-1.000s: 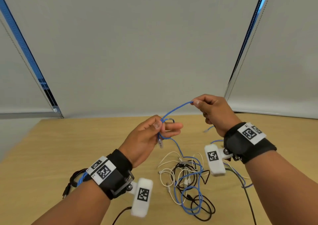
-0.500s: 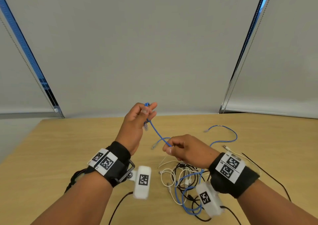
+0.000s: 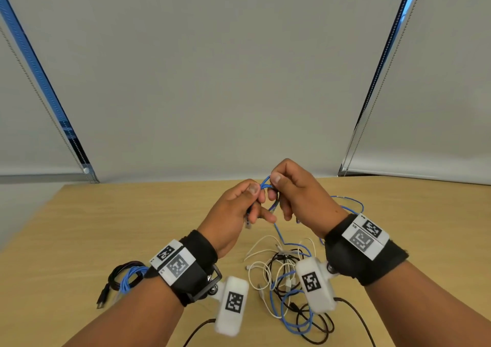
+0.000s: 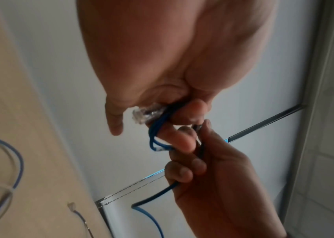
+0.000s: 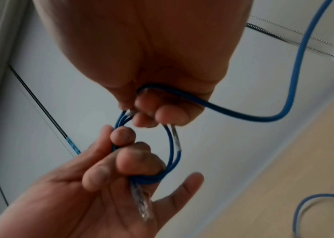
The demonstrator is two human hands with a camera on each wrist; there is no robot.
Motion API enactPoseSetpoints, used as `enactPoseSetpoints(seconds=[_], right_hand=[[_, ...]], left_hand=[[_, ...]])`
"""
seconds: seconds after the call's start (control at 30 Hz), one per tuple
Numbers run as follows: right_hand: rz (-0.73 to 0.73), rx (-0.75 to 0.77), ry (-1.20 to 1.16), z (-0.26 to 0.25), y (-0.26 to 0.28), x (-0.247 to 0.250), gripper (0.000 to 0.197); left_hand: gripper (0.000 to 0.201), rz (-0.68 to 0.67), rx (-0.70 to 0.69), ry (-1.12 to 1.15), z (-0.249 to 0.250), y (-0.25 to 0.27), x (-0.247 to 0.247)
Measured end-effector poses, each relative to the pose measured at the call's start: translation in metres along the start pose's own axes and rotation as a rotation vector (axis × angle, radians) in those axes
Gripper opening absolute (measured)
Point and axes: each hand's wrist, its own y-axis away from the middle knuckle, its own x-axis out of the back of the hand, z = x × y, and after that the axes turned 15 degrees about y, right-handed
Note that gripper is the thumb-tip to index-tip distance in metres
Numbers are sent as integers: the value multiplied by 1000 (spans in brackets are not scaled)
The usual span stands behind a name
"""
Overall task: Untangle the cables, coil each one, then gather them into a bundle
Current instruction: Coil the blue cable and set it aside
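Low in the head view, nearest the camera, a tangle of white, black and blue cables (image 3: 285, 288) lies on the wooden table (image 3: 132, 227), just right of centre between the two forearms. At lower left, beside the left wrist, a coiled black and blue bundle (image 3: 125, 277) rests on the wood, well apart from the tangle. Bare tabletop runs wide to the left edge and along the right side of the frame.

Above the tangle, mid-frame, both hands meet in the air over the table. The left hand (image 3: 233, 213) has its fingers curled through a small loop of the blue cable (image 5: 172, 154), its clear plug (image 5: 142, 204) lying against the palm. The right hand (image 3: 297, 192) pinches the top of the same loop between thumb and curled fingers; the rest of the cable trails from it down to the tangle.

Beyond the table's far edge hang pale roller blinds (image 3: 225, 67).
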Motion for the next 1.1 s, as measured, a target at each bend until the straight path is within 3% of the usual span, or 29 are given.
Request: enactPoseSetpoints(seconds=[0.2,0.53,0.73,0.83,0.97,1.1], right_hand=[[27,-20,89,2,-8,-12,21],[-169,-35,-187,4,-5,-10,27],[-202,-138,-240,12,-8,-12,30],[-197,-98,-169,16,-10,-8,28],[-133,-116,-64,34,-9,-3,22],[-239,-122,223,51,0,-19,16]], left_hand=[[38,72,11,60,0,1,-3],[36,137,-10,402,0,-2,7],[35,77,71,321,-2,1,14],[36,51,91,329,1,2,16],[35,103,79,520,5,2,19],[38,113,22,699,10,-4,17]])
